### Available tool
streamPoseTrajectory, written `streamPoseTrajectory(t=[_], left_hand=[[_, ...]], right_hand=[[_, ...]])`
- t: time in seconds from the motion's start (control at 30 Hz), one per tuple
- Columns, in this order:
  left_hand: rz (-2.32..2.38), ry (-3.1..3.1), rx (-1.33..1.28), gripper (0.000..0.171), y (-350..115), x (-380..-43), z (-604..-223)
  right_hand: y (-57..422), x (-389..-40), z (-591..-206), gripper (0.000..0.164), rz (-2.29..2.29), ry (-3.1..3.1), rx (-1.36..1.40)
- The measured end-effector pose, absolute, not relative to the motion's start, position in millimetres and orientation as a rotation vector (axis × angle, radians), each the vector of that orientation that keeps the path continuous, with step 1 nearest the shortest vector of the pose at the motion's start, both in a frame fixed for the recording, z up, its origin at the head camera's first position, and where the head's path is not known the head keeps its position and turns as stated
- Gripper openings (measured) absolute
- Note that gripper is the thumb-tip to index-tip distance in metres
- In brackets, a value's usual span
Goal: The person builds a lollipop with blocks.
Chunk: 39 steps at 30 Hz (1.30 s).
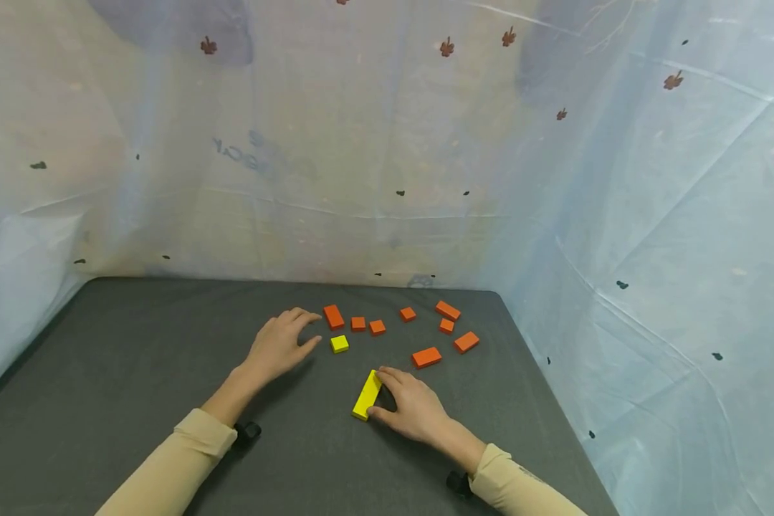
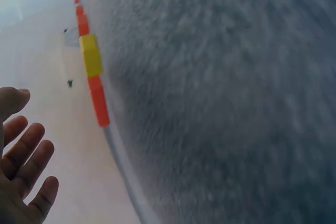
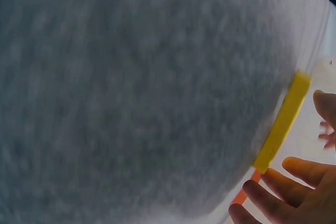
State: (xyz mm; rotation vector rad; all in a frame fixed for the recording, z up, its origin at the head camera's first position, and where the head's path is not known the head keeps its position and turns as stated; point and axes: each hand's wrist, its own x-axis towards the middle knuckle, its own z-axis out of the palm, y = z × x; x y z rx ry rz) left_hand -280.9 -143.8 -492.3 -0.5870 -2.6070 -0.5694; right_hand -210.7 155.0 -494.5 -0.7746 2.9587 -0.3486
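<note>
A long yellow block (image 1: 366, 395) lies flat on the dark table, slanted. My right hand (image 1: 413, 407) is beside it, with fingertips near its far end and the thumb near its close end. In the right wrist view a gap shows between the thumb (image 3: 325, 106) and the long yellow block (image 3: 283, 121), and the fingers are spread. My left hand (image 1: 280, 344) hovers over the table, thumb and fingers apart, holding nothing. Just right of it sit a small yellow block (image 1: 339, 344) and an orange oblong block (image 1: 333, 317).
Several orange blocks lie toward the back of the table (image 1: 168, 344): small ones (image 1: 377, 327) in the middle, longer ones (image 1: 426, 357) farther right. Translucent plastic sheeting (image 1: 335, 165) hangs behind the table and along its right side.
</note>
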Motion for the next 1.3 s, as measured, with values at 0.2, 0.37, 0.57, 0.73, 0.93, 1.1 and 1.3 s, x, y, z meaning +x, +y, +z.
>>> streamPoseTrajectory(t=[0.2, 0.37, 0.57, 0.73, 0.93, 1.1, 1.3], left_hand=[[-0.513, -2.688, -0.687, 0.044, -132, -291, -498], [-0.472, -2.798, -0.742, 0.040, -126, -301, -502], [-0.453, -2.874, -0.781, 0.033, -118, -309, -505], [-0.420, -2.920, -0.792, 0.030, -113, -316, -508], [-0.444, -2.953, -0.785, 0.027, -110, -319, -506], [-0.495, -2.978, -0.763, 0.025, -109, -322, -507], [-0.602, -2.986, -0.749, 0.021, -111, -323, -509]], right_hand=[[148, -208, -497, 0.074, -0.224, 2.959, -0.810], [148, -207, -498, 0.073, -0.208, 2.946, -0.827], [149, -205, -501, 0.071, -0.226, 2.958, -0.839], [149, -207, -501, 0.069, -0.311, 2.953, -0.857], [151, -213, -499, 0.070, -0.515, 2.874, -0.849], [150, -218, -495, 0.072, -0.602, 2.835, -0.821], [140, -219, -490, 0.074, -0.636, 2.824, -0.857]])
